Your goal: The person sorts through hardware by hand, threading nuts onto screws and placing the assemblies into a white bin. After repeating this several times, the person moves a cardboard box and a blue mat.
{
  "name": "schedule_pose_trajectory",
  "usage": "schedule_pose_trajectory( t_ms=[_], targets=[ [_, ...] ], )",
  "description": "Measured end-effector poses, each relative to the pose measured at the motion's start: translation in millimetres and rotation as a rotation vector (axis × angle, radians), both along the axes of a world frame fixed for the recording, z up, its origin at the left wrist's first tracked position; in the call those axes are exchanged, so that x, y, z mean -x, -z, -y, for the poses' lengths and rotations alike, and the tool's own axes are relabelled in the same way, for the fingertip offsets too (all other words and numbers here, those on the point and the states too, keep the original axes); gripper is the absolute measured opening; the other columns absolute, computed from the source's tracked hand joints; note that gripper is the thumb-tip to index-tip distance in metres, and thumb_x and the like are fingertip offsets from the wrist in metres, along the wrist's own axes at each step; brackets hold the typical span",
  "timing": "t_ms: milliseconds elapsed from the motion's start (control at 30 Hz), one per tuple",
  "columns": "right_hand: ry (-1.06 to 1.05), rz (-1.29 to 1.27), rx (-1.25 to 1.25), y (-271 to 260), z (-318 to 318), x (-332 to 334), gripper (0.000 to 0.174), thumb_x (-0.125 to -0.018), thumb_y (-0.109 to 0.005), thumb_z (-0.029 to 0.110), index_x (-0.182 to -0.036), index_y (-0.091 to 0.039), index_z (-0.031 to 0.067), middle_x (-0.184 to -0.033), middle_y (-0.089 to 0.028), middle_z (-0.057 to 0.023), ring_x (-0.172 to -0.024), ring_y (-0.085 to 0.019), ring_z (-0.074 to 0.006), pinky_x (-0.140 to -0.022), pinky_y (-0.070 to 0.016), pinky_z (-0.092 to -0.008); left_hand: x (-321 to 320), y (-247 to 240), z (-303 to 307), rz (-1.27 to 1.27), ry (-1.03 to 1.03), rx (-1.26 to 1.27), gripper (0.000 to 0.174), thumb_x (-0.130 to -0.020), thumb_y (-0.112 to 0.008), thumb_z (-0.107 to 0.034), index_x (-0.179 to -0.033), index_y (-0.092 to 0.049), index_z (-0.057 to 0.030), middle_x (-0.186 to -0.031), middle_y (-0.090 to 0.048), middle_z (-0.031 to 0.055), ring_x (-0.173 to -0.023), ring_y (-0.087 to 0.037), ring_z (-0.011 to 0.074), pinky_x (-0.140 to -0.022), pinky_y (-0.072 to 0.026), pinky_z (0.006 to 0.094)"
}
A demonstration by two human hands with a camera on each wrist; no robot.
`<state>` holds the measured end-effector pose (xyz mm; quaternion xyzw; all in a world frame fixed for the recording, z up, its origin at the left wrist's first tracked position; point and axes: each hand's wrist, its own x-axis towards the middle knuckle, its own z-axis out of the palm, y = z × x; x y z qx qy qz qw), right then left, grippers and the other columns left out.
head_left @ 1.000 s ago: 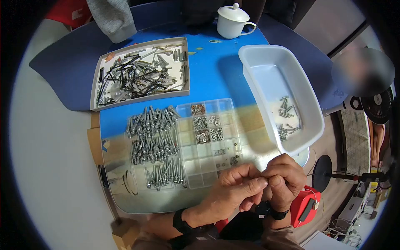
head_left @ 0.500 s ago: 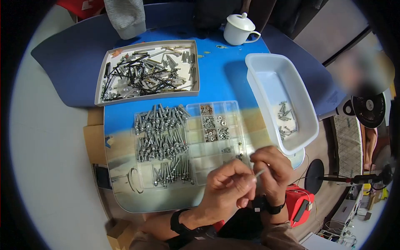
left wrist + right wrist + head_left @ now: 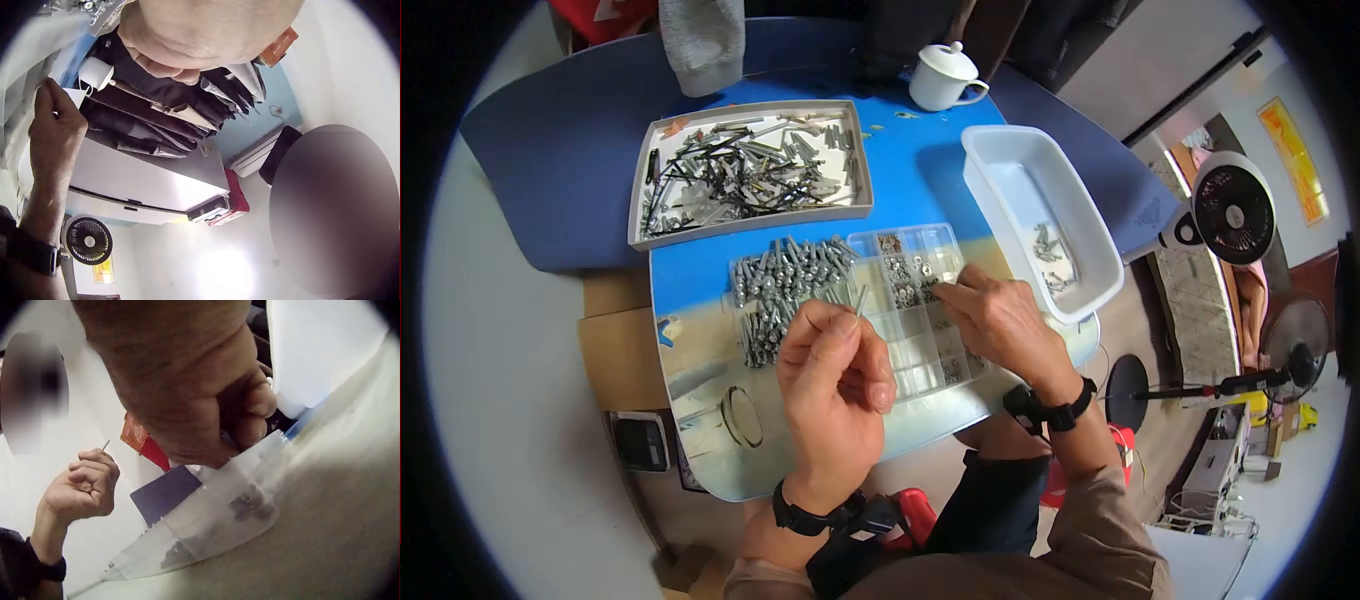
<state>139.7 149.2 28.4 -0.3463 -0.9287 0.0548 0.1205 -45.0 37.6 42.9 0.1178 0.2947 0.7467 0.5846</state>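
The screw (image 3: pixel 862 300), slim, straight and silvery, is pinched between the thumb and fingers of the left hand (image 3: pixel 835 385), its end raised near the divided box (image 3: pixel 915 350). The fingers of the right hand (image 3: pixel 1000 320) are bent down at the washers (image 3: pixel 926 268); whether anything is gripped cannot be told. The box's cloudy side wall is shown by the right wrist view; in the left wrist view the screw is hidden.
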Motion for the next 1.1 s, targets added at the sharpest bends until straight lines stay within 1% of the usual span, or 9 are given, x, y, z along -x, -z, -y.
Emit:
schedule_pose_trajectory(
  t_ms=[200, 433, 633, 733, 800, 900, 933, 1000, 1100],
  targets=[
    [-0.072, 0.101, -0.107, 9.8, 0.3, 2.1, 0.017, -0.072, -0.061, 0.0, -0.089, -0.065, 0.0049, -0.08, -0.06, -0.0113, -0.069, -0.063, -0.0327, -0.058, -0.05, -0.0417, 1.5, 3.9, -1.0, -0.064, -0.007, -0.024, 0.017, -0.097, -0.053, -0.021, -0.084, -0.052, -0.0096, -0.061, -0.051, 0.0029, -0.043, -0.041, 0.0102, -0.04, -0.0337, 0.0237],
    [-0.064, 0.077, -0.042, 10.2, -11.9, 8.5, 0.011, -0.074, -0.062, 0.004, -0.085, -0.061, 0.0025, -0.081, -0.063, -0.0143, -0.073, -0.065, -0.0356, -0.062, -0.0524, -0.0424, 4.4, 3.5, -6.0, -0.007, -0.034, -0.024, 0.014, -0.095, -0.056, -0.019, -0.085, -0.055, -0.009, -0.061, -0.053, 0.0038, -0.044, -0.043, 0.0106, -0.04, -0.0344, 0.0233],
    [-0.108, -0.092, 0.173, 1.1, -21.8, 5.0, 0.012, -0.077, -0.066, 0.005, -0.088, -0.065, 0.0015, -0.082, -0.066, -0.0127, -0.073, -0.064, -0.0302, -0.064, -0.0515, -0.0384, 4.5, 4.5, -9.4, 0.046, -0.024, -0.055, 0.012, -0.095, -0.061, -0.015, -0.086, -0.058, -0.0072, -0.064, -0.058, 0.0036, -0.046, -0.047, 0.0082, -0.041, -0.0364, 0.0211],
    [-0.015, -0.26, 0.387, -3.4, -17.3, 3.6, 0.013, -0.079, -0.068, 0.006, -0.09, -0.065, 0.0007, -0.078, -0.064, -0.0103, -0.07, -0.063, -0.023, -0.063, -0.0503, -0.0354, 3.4, 4.1, -10.8, 0.036, -0.015, -0.063, 0.012, -0.096, -0.061, -0.015, -0.087, -0.058, -0.0069, -0.065, -0.058, 0.0034, -0.046, -0.047, 0.0079, -0.041, -0.0363, 0.0207],
    [0.175, -0.37, 0.487, -1.6, -15.2, 2.8, 0.007, -0.083, -0.066, 0.003, -0.09, -0.064, 0.0, -0.076, -0.064, -0.0064, -0.067, -0.06, -0.0141, -0.061, -0.0489, -0.0305, 1.7, 1.1, -11.5, -0.052, 0.02, -0.024, 0.014, -0.096, -0.058, -0.018, -0.086, -0.055, -0.0095, -0.063, -0.054, 0.0022, -0.047, -0.044, 0.0092, -0.041, -0.035, 0.0225],
    [0.25, -0.551, 0.669, 4.5, -16.3, 1.5, 0.005, -0.086, -0.066, 0.001, -0.09, -0.065, -0.001, -0.077, -0.064, -0.004, -0.065, -0.058, -0.0094, -0.059, -0.0478, -0.0256, -1.0, 0.1, -11.0, -0.056, 0.071, 0.025, 0.014, -0.096, -0.059, -0.019, -0.086, -0.054, -0.01, -0.064, -0.054, 0.0017, -0.047, -0.043, 0.0081, -0.041, -0.034, 0.0216],
    [0.245, -0.555, 0.67, 5.3, -16.7, 1.6, 0.005, -0.086, -0.066, 0.001, -0.09, -0.065, -0.001, -0.077, -0.064, -0.004, -0.065, -0.058, -0.0094, -0.059, -0.0478, -0.0256, -1.7, -2.2, -10.6, -0.063, 0.093, 0.035, 0.014, -0.096, -0.059, -0.019, -0.086, -0.054, -0.0103, -0.065, -0.054, 0.0014, -0.047, -0.043, 0.0074, -0.041, -0.0332, 0.0207],
    [0.247, -0.894, 0.947, 6.7, -17.0, 1.5, 0.008, -0.088, -0.07, 0.002, -0.09, -0.066, -0.0038, -0.08, -0.067, -0.0042, -0.067, -0.062, -0.0108, -0.058, -0.0495, -0.0249, -3.8, -1.4, -9.5, -0.068, 0.118, 0.034, 0.014, -0.096, -0.058, -0.019, -0.086, -0.054, -0.0102, -0.065, -0.054, 0.0015, -0.047, -0.043, 0.0074, -0.041, -0.0332, 0.0206],
    [0.256, -1.021, 0.99, -4.2, -7.3, -4.3, 0.009, -0.086, -0.073, 0.001, -0.09, -0.066, -0.0037, -0.08, -0.066, -0.0047, -0.062, -0.061, -0.011, -0.055, -0.0496, -0.0229, -11.4, -2.2, -8.1, -0.059, 0.156, 0.044, 0.013, -0.097, -0.057, -0.019, -0.088, -0.055, -0.0094, -0.065, -0.053, 0.002, -0.047, -0.043, 0.0077, -0.041, -0.0329, 0.021]
  ],
)
